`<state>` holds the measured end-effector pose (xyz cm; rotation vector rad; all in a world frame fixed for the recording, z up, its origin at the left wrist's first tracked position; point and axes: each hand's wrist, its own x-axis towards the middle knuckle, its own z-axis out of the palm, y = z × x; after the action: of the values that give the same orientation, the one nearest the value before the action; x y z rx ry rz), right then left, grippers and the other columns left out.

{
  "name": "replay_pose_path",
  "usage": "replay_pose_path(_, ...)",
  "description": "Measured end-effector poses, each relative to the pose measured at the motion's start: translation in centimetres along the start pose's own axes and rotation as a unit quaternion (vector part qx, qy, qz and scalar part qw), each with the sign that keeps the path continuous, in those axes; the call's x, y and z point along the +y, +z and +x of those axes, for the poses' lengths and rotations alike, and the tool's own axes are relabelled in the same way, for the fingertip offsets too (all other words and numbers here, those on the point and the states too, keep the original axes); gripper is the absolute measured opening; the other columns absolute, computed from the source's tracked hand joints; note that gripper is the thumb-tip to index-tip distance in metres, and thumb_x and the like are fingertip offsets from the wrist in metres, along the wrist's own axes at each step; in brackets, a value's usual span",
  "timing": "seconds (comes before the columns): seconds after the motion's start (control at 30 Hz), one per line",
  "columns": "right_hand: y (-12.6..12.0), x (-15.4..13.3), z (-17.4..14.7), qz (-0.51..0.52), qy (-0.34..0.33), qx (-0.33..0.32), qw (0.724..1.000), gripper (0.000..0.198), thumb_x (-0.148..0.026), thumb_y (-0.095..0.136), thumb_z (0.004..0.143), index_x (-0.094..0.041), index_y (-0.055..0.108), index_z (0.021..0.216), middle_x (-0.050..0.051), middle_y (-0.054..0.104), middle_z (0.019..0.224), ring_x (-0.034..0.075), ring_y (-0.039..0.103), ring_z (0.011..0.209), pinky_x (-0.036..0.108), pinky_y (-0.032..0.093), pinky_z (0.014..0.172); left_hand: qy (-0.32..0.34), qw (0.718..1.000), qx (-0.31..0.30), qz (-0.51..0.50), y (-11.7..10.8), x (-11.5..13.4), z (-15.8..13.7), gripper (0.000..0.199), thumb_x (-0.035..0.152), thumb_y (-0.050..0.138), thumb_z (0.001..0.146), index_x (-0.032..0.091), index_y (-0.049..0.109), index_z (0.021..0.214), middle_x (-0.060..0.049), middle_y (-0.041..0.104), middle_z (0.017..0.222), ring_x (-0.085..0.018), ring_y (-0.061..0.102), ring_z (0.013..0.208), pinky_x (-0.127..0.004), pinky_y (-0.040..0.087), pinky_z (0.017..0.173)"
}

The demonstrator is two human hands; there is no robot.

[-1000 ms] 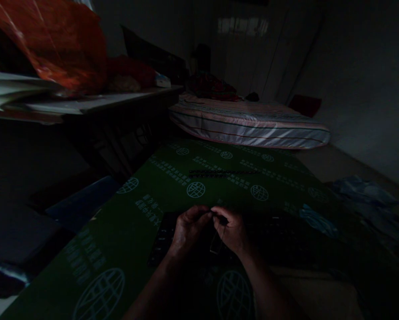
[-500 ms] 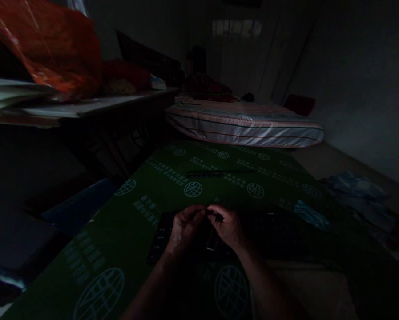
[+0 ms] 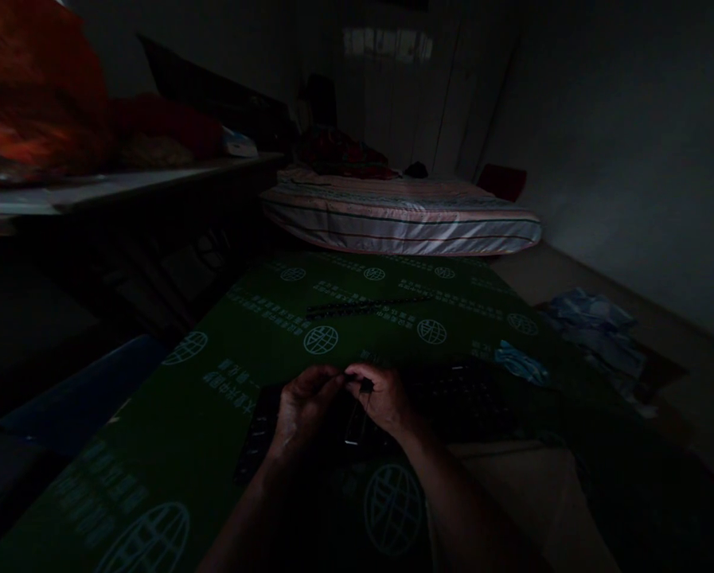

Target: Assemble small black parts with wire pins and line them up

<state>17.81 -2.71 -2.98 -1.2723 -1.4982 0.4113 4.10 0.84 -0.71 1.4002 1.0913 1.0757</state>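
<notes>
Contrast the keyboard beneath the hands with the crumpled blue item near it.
The keyboard is dark; the blue item is lighter. The keyboard is long, the blue item much smaller. The keyboard looks flat, the blue item bunched up. Both lie on the green surface.

I'm working through deep gloom; shadow nearly swallows the keyboard (image 3: 452, 398). A pale glare patch marks the back wall (image 3: 416, 103), faint sheen catches the bed (image 3: 404, 227), and the bag (image 3: 40, 95) looks soft, stretched at the left edge.
</notes>
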Motion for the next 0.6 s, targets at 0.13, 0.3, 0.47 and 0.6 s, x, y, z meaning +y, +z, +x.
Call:
replay_pose_path(0.13,-0.02,-0.09,0.01,-0.001,0.001,-0.003,1.0,0.017,-0.021,0.058,0.075,-0.021,0.067,0.089,0.002,0.071,0.079,0.014,0.066,0.07,0.023,0.051,0.067,-0.01,1.0,-0.012,-0.008,0.0,0.29,-0.06,0.021,0.032,0.072,0.06,0.016,0.064,0.071,-0.001,0.066,0.067,-0.014,0.06,0.059,-0.02,0.046,0.052)
replay_pose_path(0.3,0.14,-0.05,-0.06,-0.005,-0.002,-0.005,1.0,0.016,-0.019,0.058,0.075,-0.021,0.066,0.089,0.003,0.071,0.081,0.015,0.066,0.073,0.024,0.051,0.069,-0.018,1.0,-0.01,-0.01,0.02,0.65,-0.32,0.019,0.031,0.071,0.06,0.015,0.064,0.068,0.0,0.065,0.065,-0.013,0.059,0.058,-0.02,0.045,0.053)
replay_pose_path(0.47,0.05,-0.25,-0.21,-0.044,-0.019,-0.03,0.998,0.018,-0.017,0.055,0.077,-0.022,0.064,0.093,0.004,0.07,0.086,0.015,0.066,0.078,0.023,0.05,0.071,-0.011,1.0,-0.008,0.003,-0.14,0.38,-0.26,0.019,0.032,0.07,0.06,0.015,0.065,0.067,-0.001,0.066,0.066,-0.015,0.06,0.061,-0.021,0.046,0.054)
replay_pose_path(0.6,-0.25,-0.52,-0.11,-0.085,-0.029,-0.049,0.995,0.018,-0.018,0.053,0.08,-0.024,0.062,0.094,0.003,0.07,0.086,0.015,0.066,0.079,0.024,0.049,0.071,-0.009,0.999,-0.01,0.03,-0.19,0.79,-0.37,0.019,0.033,0.069,0.062,0.016,0.066,0.069,-0.002,0.067,0.067,-0.016,0.061,0.062,-0.022,0.046,0.055)
